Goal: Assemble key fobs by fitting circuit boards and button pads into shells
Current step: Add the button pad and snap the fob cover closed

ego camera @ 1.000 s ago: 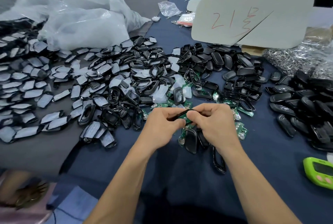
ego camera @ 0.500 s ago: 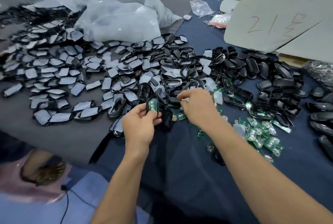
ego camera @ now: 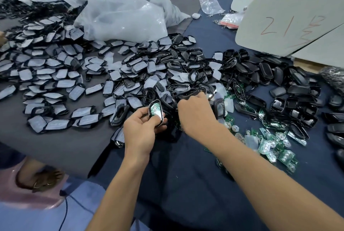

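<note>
Green circuit board (ego camera: 154, 109) sits in a black shell (ego camera: 161, 115) that the left hand (ego camera: 140, 132) grips at frame centre. Just right of it, the right hand (ego camera: 195, 114) has its fingertips in the pile of shells (ego camera: 242, 71); whether it holds anything cannot be told.

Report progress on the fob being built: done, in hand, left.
Done: a green circuit board sits inside the shell. In hand: the left hand holds that shell while the right hand reaches into the pile of black parts; whether it grips anything is hidden. Left: no button pad or cover is on it, and many loose boards and empty shells wait.
</note>
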Motion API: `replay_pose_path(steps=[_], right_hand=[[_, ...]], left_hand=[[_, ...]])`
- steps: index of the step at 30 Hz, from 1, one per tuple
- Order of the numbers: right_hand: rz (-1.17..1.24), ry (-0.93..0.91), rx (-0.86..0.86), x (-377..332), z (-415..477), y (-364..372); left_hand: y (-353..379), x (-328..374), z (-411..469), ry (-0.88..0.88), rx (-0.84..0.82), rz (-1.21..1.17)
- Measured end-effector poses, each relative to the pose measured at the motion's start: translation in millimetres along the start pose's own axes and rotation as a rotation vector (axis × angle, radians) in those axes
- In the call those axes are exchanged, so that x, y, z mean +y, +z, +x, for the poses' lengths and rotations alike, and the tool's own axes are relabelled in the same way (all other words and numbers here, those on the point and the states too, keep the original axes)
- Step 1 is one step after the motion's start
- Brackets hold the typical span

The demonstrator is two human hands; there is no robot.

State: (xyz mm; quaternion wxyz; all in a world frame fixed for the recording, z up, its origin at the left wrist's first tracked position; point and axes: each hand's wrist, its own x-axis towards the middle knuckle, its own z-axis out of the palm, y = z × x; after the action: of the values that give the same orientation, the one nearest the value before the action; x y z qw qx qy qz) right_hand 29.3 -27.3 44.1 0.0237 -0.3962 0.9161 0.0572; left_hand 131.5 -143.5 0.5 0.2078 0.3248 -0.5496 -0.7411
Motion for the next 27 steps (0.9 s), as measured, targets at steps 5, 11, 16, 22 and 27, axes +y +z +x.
replay_pose_path(steps=[5,11,16,22,27], right_hand=[[0.057,0.03,0.063,7,-13,21],[0.625,0.326,0.218,21,-17,26],[1.119,0.583,0.223,34,-36,19],[1.263,0.625,0.119,44,-52,15],[1.022,0.708,0.22,46,-63,18]], left_hand=[[-2,0,-1,0.0,0.003,-0.001],[6,1,-9,-0.004,-0.005,0.005],[15,-1,-15,-0.023,-0.006,0.014],[34,-4,-24,-0.021,-0.06,0.007],[39,-8,-26,-0.017,-0.059,0.009]])
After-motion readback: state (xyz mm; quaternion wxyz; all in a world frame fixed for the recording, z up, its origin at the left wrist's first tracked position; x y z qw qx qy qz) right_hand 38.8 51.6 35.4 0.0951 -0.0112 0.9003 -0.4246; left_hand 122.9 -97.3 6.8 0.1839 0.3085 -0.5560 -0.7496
